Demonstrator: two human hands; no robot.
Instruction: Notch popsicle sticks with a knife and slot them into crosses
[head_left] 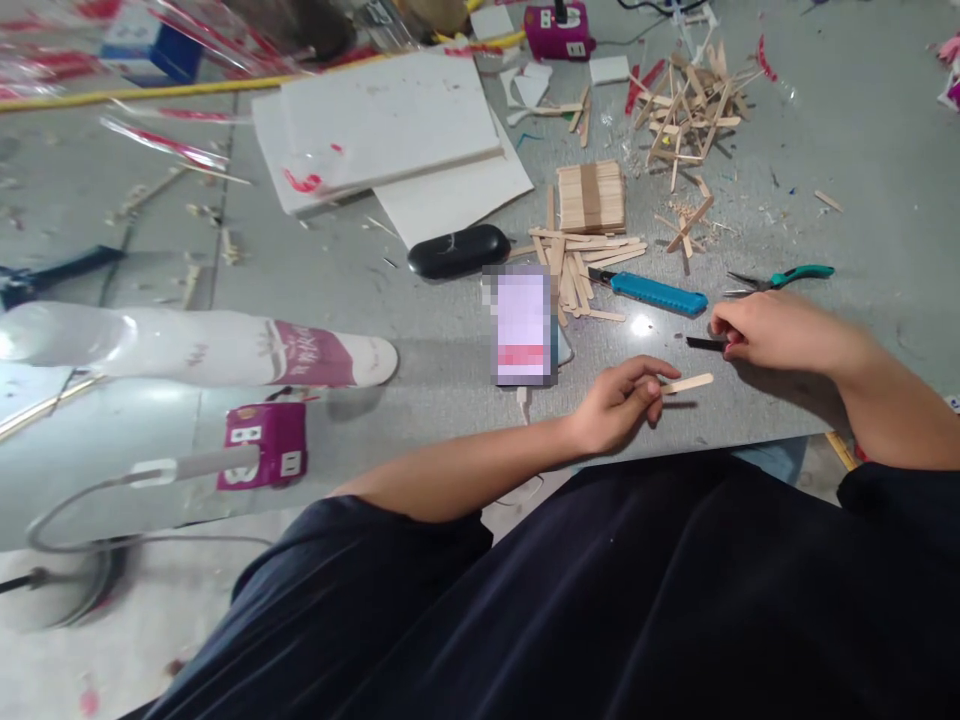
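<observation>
My left hand (619, 402) is closed on a wooden craft stick (691, 383), its free end pointing right just above the table. Beside it, my right hand (772, 332) pinches a thin black blade-like strip (705, 343) that sticks out to the left; a bit of red shows at the fingertips. The two hands are apart. A blue utility knife (660, 292) lies just beyond them. Behind the right hand rest pliers with green handles (802, 274). Loose craft sticks (574, 270) are scattered left of the knife, below a banded bundle of sticks (592, 197).
A phone (523, 325) with a blurred screen lies left of my hands, near a black case (459, 250). A tangled stick pile (694, 110) is at the back. White boards (390, 120), a long wrapped bottle (187, 345) and a purple power socket (262, 445) occupy the left.
</observation>
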